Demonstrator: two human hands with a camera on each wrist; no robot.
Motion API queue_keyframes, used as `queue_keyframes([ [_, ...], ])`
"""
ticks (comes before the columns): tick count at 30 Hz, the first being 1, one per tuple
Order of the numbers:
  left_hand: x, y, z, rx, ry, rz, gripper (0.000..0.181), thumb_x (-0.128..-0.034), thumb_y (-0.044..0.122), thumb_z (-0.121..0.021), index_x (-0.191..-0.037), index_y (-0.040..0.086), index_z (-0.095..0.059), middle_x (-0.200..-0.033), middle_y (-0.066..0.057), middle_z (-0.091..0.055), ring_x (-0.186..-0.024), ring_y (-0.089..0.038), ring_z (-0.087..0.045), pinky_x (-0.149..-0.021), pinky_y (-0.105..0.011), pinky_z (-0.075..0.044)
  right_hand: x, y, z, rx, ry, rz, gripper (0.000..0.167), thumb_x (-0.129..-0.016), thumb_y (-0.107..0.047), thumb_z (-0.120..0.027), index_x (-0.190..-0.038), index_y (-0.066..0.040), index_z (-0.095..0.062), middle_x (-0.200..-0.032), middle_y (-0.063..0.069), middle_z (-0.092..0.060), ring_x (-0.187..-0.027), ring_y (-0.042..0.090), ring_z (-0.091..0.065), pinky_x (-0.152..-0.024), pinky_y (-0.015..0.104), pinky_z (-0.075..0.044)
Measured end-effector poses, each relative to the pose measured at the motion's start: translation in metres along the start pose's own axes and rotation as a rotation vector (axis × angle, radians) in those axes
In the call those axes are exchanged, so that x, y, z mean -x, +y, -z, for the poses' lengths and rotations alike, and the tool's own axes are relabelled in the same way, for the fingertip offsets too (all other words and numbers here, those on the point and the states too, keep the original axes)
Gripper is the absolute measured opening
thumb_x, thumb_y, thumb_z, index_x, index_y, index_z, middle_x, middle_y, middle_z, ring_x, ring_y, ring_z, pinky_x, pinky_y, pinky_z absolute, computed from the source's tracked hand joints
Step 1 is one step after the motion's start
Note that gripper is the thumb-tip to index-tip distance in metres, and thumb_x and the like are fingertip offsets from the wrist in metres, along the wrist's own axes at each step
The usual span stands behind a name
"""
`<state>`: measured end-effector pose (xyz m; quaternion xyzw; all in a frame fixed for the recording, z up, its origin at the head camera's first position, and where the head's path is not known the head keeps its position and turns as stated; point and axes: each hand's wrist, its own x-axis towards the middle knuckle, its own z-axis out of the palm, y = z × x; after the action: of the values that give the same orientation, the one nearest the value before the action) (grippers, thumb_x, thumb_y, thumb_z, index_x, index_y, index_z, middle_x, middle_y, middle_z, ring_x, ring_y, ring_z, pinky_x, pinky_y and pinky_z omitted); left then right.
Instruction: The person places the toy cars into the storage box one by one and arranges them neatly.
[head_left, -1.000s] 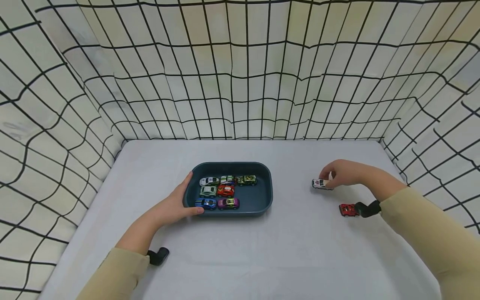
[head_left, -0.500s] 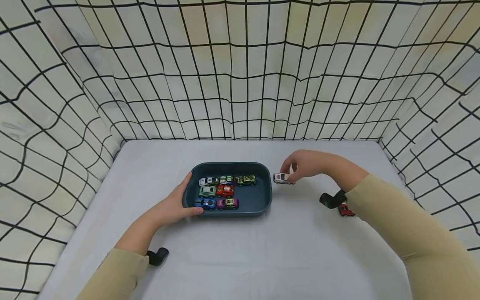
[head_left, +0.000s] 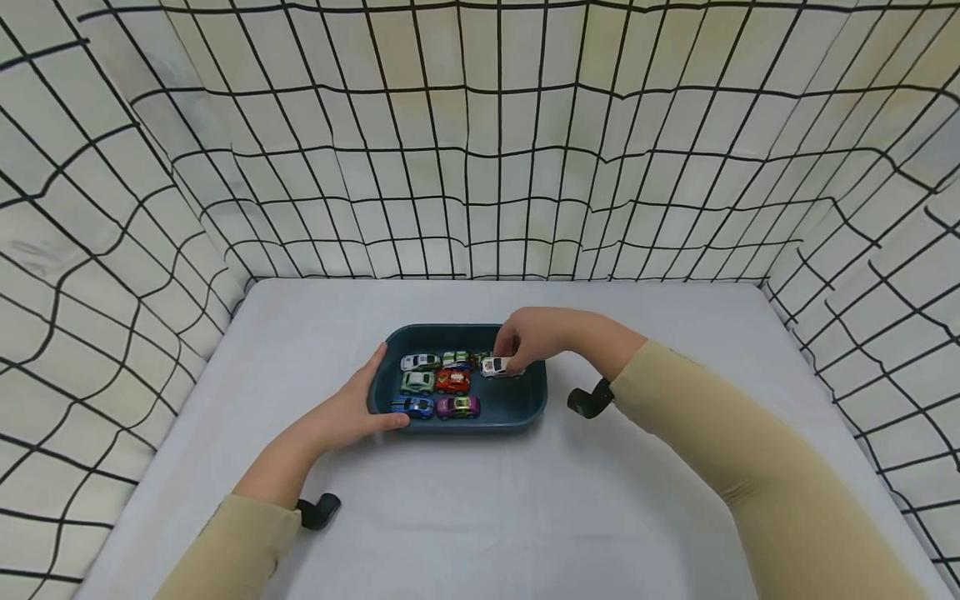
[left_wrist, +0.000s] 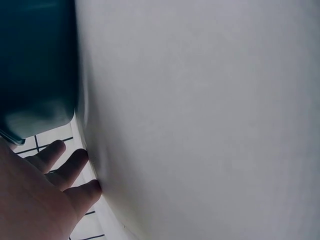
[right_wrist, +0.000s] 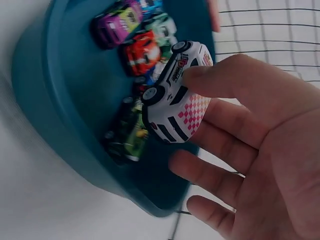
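My right hand (head_left: 534, 335) pinches a white toy car (right_wrist: 178, 92) between thumb and fingers, above the right part of a dark teal tray (head_left: 528, 408). Pink checks and dark lettering mark this car. My left hand (head_left: 351, 408) rests against the tray's left end, thumb at the front rim and fingers spread along the side. Inside the tray stand a blue car (head_left: 412, 406), a purple car (head_left: 458, 407), a red car (head_left: 453, 382), a pale green car (head_left: 417, 382), a white-and-green car (head_left: 420, 362) and a multicoloured car (head_left: 456, 359). A camouflage car (right_wrist: 131, 132) is mostly hidden in the head view.
The tray stands on a table with a white cover (head_left: 480, 517). Black netting (head_left: 495, 175) over pale walls surrounds the back and both sides. A black wrist-camera mount sticks out at each sleeve.
My right hand has carried the white car leftward from the right side of the table to over the tray. The red car on the table is now hidden by the right sleeve. My left hand stays put.
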<state>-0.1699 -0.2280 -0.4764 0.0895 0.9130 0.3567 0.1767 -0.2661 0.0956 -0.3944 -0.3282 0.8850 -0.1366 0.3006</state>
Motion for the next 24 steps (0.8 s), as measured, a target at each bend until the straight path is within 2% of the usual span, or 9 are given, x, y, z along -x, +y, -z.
queue_keyframes([
  [4,0.0,0.0,0.0,-0.002,-0.003,0.002,0.124,-0.0804,0.052,-0.078,-0.159,0.023,0.012,-0.161,-0.027,-0.009,-0.146,-0.05,-0.013,-0.111,-0.068,-0.021,-0.011,-0.002,-0.01,0.003,-0.022,-0.041,0.021,-0.089,-0.023,-0.071,-0.109,-0.017,-0.074,-0.095,-0.004,-0.067,-0.086,0.014,-0.062,-0.078,0.03,-0.052],
  [12,0.0,-0.001,-0.001,0.0,0.007,-0.004,0.124,-0.08,0.052,-0.079,-0.159,0.022,0.012,-0.162,-0.027,-0.009,-0.146,-0.05,-0.014,-0.111,-0.068,-0.021,-0.022,-0.008,-0.022,0.194,0.019,-0.055,0.023,-0.088,-0.026,-0.071,-0.109,-0.017,-0.075,-0.091,-0.007,-0.068,-0.085,0.013,-0.06,-0.082,0.03,-0.051],
  [24,0.0,0.0,-0.002,-0.006,0.005,0.0,0.124,-0.0799,0.052,-0.079,-0.159,0.023,0.012,-0.161,-0.027,-0.01,-0.146,-0.05,-0.014,-0.111,-0.068,-0.021,-0.029,-0.008,-0.035,0.223,-0.008,-0.086,0.021,-0.089,-0.027,-0.074,-0.106,-0.015,-0.075,-0.093,-0.006,-0.068,-0.085,0.012,-0.059,-0.083,0.031,-0.052],
])
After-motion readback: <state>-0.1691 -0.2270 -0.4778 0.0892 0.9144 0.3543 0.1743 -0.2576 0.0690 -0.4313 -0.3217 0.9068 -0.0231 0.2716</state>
